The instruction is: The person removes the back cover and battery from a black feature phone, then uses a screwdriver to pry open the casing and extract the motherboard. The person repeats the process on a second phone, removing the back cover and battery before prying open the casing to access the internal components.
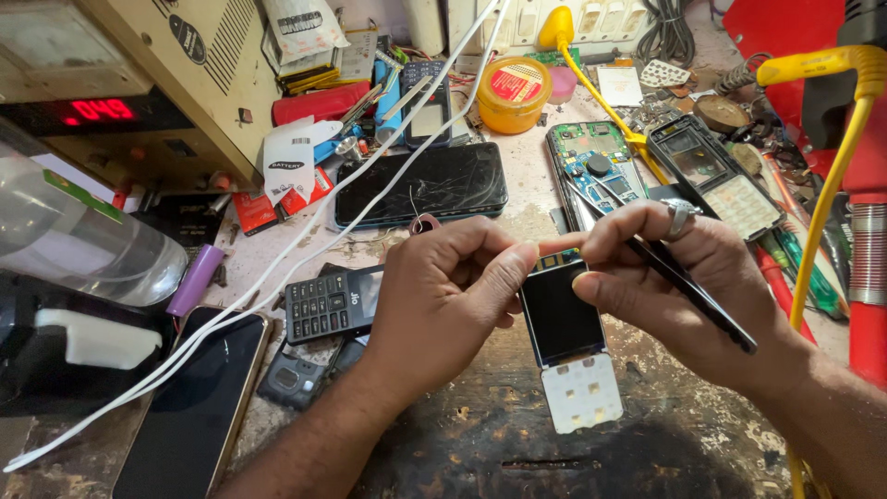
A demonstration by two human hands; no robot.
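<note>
My left hand (450,286) and my right hand (688,277) together hold a small black phone screen module (561,319) with a white keypad membrane (582,393) hanging below it, above a worn wooden bench (517,444). The left thumb and fingers pinch the module's top left edge. Right fingers press on its right edge, and the right hand also grips black tweezers (688,291) that slant down to the right. A ring sits on a right finger.
An opened phone with a bare circuit board (596,171) and an empty phone shell (716,180) lie behind. A cracked smartphone (425,185), a keypad phone (333,303), a gold-edged smartphone (199,407), white cables (305,245), a yellow jar (514,92) and a yellow cable (832,185) surround the hands.
</note>
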